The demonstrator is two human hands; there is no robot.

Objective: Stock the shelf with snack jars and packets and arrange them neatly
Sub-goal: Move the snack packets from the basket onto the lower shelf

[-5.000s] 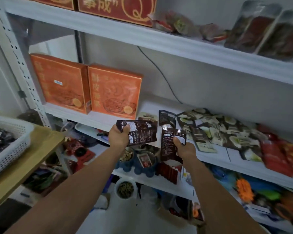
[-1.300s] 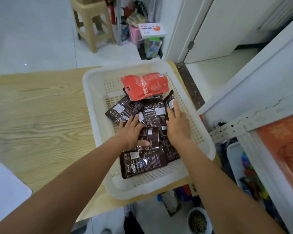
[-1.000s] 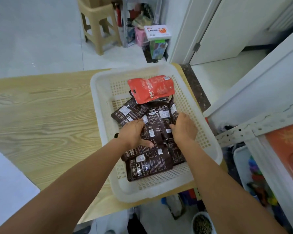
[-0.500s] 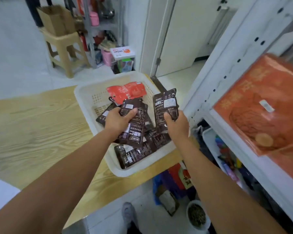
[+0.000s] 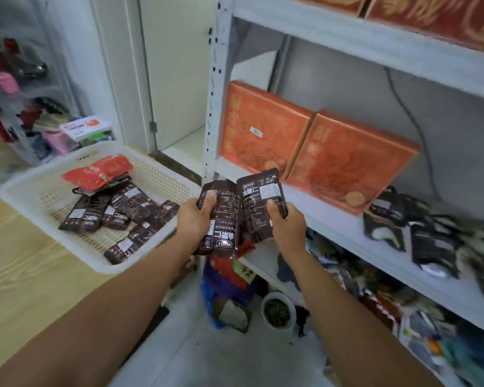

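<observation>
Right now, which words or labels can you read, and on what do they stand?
"油栗仁", probably, upside down: left packet, in left hand.
Large characters, only partly legible; small print unreadable: right packet, in right hand.
Gold characters, blurred: orange boxes.
Gold characters, cut off, blurred: red boxes.
Red print, blurred: white box.
Labels too small: other packets.

Centre frame, the left brown packet (image 5: pixel 222 219) and right brown packet (image 5: pixel 259 202) are showing white labels. Left, the white lattice basket (image 5: pixel 162 175) is showing a red packet (image 5: pixel 98 171) among basket brown packets (image 5: pixel 129 202). Upper right, orange boxes (image 5: pixel 347 163) are displaying gold motifs.
</observation>
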